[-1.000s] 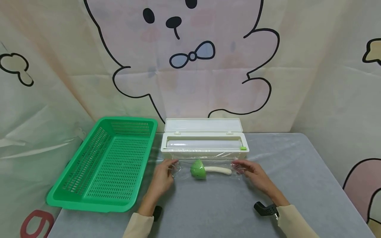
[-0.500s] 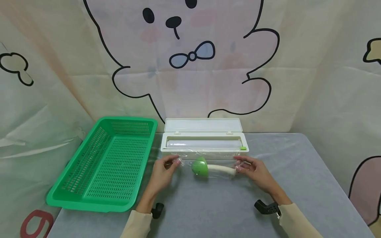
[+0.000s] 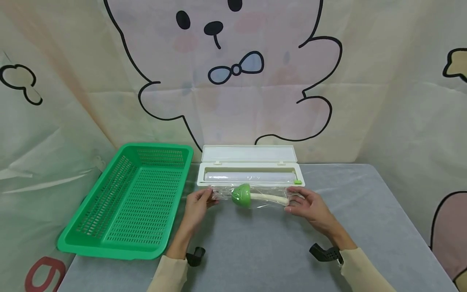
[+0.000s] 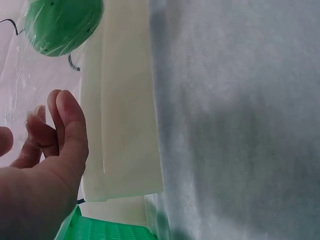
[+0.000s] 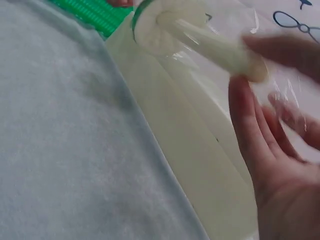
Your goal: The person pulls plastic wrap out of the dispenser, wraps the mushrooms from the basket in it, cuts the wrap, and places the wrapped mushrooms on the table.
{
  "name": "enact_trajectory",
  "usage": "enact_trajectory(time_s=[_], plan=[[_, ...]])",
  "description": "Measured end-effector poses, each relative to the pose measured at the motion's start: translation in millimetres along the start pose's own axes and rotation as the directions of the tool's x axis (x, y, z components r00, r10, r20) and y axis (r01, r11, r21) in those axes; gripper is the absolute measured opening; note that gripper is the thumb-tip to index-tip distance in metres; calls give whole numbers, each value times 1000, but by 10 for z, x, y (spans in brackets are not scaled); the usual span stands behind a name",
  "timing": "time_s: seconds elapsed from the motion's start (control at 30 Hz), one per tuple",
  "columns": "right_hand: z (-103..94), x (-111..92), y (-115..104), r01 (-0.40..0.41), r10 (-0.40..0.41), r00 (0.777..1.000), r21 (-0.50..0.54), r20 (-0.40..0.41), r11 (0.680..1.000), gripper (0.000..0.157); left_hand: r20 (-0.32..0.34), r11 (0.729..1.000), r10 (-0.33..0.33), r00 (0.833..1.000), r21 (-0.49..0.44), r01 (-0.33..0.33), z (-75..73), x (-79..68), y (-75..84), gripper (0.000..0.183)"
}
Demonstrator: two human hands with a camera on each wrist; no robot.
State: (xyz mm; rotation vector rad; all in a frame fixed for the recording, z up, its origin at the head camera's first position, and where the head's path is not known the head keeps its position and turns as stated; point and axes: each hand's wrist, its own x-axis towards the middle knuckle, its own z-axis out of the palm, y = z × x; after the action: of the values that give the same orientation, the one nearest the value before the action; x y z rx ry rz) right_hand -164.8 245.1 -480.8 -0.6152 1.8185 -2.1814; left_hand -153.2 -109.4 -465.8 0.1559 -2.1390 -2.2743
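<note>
A toy mushroom (image 3: 241, 195) with a green cap and a long white stem hangs sideways, wrapped in clear cling film (image 3: 260, 190). My left hand (image 3: 197, 209) pinches the gathered film beyond the cap. At the other end, my right hand (image 3: 311, 211) grips the film and the stem's tip; the right wrist view shows the stem (image 5: 215, 47) reaching its fingers. Just behind, the white cling film dispenser (image 3: 251, 165) stands with its lid up, a roll inside and a green slide cutter (image 3: 298, 182) at its right. The raised bundle overlaps the dispenser's front in the head view.
A green plastic basket (image 3: 146, 254) with slotted walls sits to the left on the grey-covered table (image 3: 255, 251). Behind the table hangs a curtain (image 3: 365, 81) printed with a cartoon bear. Black wrist cameras (image 3: 196, 256) are strapped near both sleeves.
Both hands have lifted the wrapped toy mushroom off the table, up and slightly away toward the dispenser. The film at its ends is now gathered in the fingers.
</note>
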Motion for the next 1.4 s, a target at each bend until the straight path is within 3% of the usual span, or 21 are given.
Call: enact_trajectory(time_s=[0.07, 0.13, 0.2, 0.27, 0.33, 0.4, 0.57, 0.73, 0.93, 1.13, 1.23, 1.4], plan=[[20, 9, 1, -5, 2, 998, -45, -62, 999, 38, 25, 1000, 9, 1000, -27, -8, -3, -3, 16, 30], [38, 20, 0, -1, -11, 992, -97, -127, 995, 28, 53, 998, 53, 997, 21, -55, -3, -18, 18, 26], [57, 35, 2, 15, -48, 981, -172, -186, 985, 21, 62, 980, 127, 990, 143, -135, 11, -26, 8, 27], [82, 57, 11, 44, -107, 966, -256, -237, 966, 16, 44, 929, 214, 976, 300, -218, 34, -20, -18, 26], [117, 90, 17, 82, -186, 943, -347, -276, 934, 13, 9, 869, 297, 955, 412, -274, 69, -5, -33, 21], [156, 126, 17, 123, -271, 917, -439, -292, 890, 10, -31, 826, 361, 932, 475, -304, 103, 13, -37, 16], [279, 220, -50, 175, -413, 867, -608, -277, 774, 13, -60, 783, 461, 885, 498, -373, 164, 83, 4, 17], [466, 306, -271, 96, -446, 832, -708, -328, 699, 9, -33, 775, 487, 873, 477, -415, 184, 199, 71, 17], [274, 536, -218, 71, -492, 800, -760, -344, 647, 8, -72, 800, 504, 860, 414, -434, 234, 381, 196, 20], [282, 773, -440, 70, -486, 798, -745, -357, 664, 11, -135, 809, 534, 835, 368, -458, 297, 542, 343, 19], [360, 850, -617, 86, -485, 799, -731, -355, 677, 11, -155, 818, 533, 832, 346, -460, 334, 599, 423, 19], [377, 973, -778, 100, -481, 801, -713, -356, 694, 12, -170, 843, 508, 844, 299, -447, 389, 679, 553, 20]])
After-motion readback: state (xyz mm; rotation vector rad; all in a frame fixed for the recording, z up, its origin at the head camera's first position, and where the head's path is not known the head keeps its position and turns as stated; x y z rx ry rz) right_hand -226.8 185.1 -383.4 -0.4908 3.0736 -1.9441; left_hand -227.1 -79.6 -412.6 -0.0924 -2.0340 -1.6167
